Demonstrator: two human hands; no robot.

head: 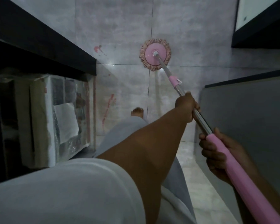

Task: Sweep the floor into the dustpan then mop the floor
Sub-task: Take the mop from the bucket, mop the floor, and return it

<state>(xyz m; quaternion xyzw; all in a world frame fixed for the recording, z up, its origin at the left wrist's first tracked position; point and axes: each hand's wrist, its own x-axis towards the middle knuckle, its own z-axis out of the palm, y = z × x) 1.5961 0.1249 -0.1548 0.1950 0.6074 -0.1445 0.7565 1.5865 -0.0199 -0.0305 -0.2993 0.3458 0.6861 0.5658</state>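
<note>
Mopping stage, by the look of it: mop head point(155, 54) lies flat on the floor point(120, 21), well ahead of the bare foot point(137, 112) and near a red stain point(98, 49). Left hand point(186, 107) wraps the steel shaft point(200, 121) up front, likely to steer and press. Right hand point(217, 152) grips the pink handle point(249, 183) behind, likely as pivot; no dustpan in view.

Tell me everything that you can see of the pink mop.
The mop has a round pink plastic disc fringed with pinkish cloth strands, a silvery metal shaft with a pink collar, and a pink grip. Its head lies flat on the grey tiled floor, and the shaft slants back toward the person. The left hand grips the metal shaft; the right hand grips the pink grip.
</note>
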